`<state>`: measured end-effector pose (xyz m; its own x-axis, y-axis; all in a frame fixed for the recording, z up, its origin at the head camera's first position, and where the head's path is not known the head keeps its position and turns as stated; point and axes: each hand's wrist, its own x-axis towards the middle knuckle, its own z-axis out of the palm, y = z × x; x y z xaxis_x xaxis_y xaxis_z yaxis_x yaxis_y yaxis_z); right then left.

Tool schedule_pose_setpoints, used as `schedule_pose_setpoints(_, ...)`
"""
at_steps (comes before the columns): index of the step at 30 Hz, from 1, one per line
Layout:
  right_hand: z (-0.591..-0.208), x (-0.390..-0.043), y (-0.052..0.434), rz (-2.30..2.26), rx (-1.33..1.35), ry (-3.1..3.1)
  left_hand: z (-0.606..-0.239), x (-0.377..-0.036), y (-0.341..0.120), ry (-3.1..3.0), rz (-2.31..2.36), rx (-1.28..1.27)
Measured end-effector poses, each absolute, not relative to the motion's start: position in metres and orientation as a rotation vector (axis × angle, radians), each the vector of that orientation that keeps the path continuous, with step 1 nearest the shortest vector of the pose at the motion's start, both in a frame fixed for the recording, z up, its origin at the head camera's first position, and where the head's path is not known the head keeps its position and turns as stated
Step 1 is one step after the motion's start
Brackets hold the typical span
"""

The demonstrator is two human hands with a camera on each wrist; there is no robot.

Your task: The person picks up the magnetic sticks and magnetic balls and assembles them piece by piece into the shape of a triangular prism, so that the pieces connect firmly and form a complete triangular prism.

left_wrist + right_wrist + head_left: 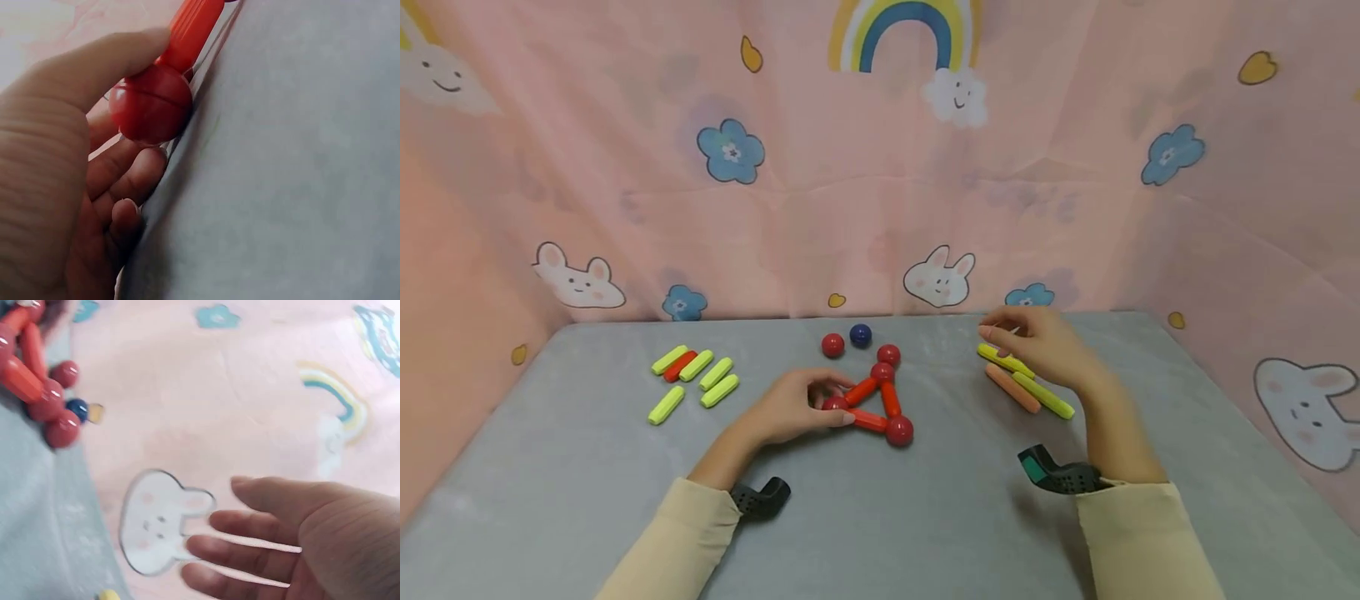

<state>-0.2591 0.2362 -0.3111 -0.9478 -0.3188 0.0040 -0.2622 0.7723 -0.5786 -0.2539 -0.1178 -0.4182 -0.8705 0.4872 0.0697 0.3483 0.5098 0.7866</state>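
Note:
A triangle of three red rods (891,399) joined by red balls lies at the middle of the grey table. My left hand (795,407) holds it at the left corner. In the left wrist view the thumb presses the orange-red rod (192,34) and the fingers curl behind the corner ball (152,105). My right hand (1043,346) hovers over several rods at the right, its fingers loosely bent and holding nothing. Under it lie a yellow rod (996,357), a yellow-green rod (1045,396) and an orange rod (1012,388). The hand partly covers the yellow ones.
Beyond the triangle sit a red ball (832,345) and a dark blue ball (861,336); another red ball (889,354) sits close by its top corner. Several yellow-green rods (666,405) and one red rod (681,366) lie at the left. A pink printed curtain (820,217) hangs behind the table.

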Motion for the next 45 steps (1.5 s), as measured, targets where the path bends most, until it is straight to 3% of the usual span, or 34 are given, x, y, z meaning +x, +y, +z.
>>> schedule_pose_setpoints(14, -0.323, -0.262, 0.278, -0.542, -0.229, 2.739, -0.420, -0.251, -0.119, 2.593, 1.341, 0.663)
schedule_pose_setpoints(27, -0.344, -0.266, 0.278, -0.422, -0.025, 2.675, -0.420, -0.251, -0.119, 2.557, 1.381, 0.651)
schedule_pose_setpoints(45, -0.345, -0.271, 0.281, -0.430, -0.103, 2.723, -0.418, -0.254, -0.119, 2.535, 1.418, 0.568)
